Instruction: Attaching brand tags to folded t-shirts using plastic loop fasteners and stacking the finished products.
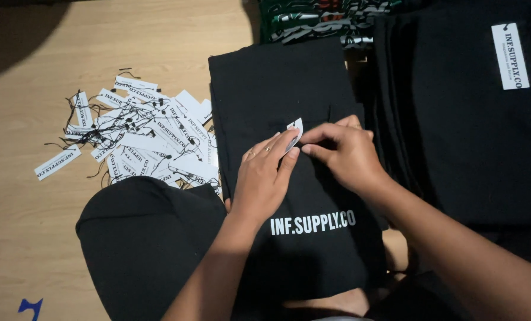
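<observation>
Both hands meet on a folded black garment [277, 89] lying on the wooden floor [28, 208], near the middle; left hand [264, 178] lies flat on the cloth, ring on one finger, its grip pressed onto the lower end of a small white tag [293, 134]; right hand [343, 151] comes in from the right, grip pinched together at the tag's right edge, thumb and forefinger tips touching it; the tag stands tilted, partly hidden by the fingers; white print runs across the garment's lower part; a loose heap of white tags [152, 137] with black strings lies on the floor just left of the garment; a stack of black garments [455, 148] sits to the right, one white tag on top near the far right corner; a green patterned cloth [313, 21] at the far edge; the person's black-clad knee [141, 244] at the near edge.
</observation>
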